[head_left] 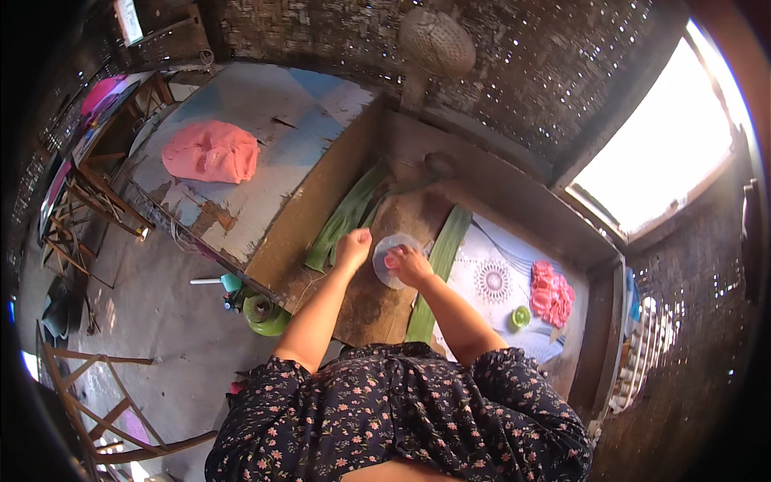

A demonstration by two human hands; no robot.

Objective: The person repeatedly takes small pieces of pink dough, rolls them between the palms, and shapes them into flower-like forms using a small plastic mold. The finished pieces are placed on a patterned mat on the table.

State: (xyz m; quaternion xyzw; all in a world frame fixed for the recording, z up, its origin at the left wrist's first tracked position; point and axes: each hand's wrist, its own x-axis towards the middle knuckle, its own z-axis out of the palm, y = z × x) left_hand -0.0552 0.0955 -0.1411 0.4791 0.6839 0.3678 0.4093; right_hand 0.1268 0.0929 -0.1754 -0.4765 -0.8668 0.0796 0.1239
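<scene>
My left hand [352,251] is closed, its fingers curled together over the brown wooden surface; anything inside is too small to make out. Just right of it, my right hand [413,267] closes on a small pink lump, which looks like dough [392,261]. This lump is at a clear round plastic dish [386,278], partly covered by the hand. A long green leaf strip [444,261] runs beside my right forearm, and more green leaf [341,218] lies beyond my left hand.
On a raised board at left sits a large pink dough mass [213,153]. To the right, a patterned white sheet [470,281] carries flattened pink pieces [552,295] and a small green container [521,316]. A green jug-like vessel [267,316] stands below; a wooden chair [108,402] is lower left.
</scene>
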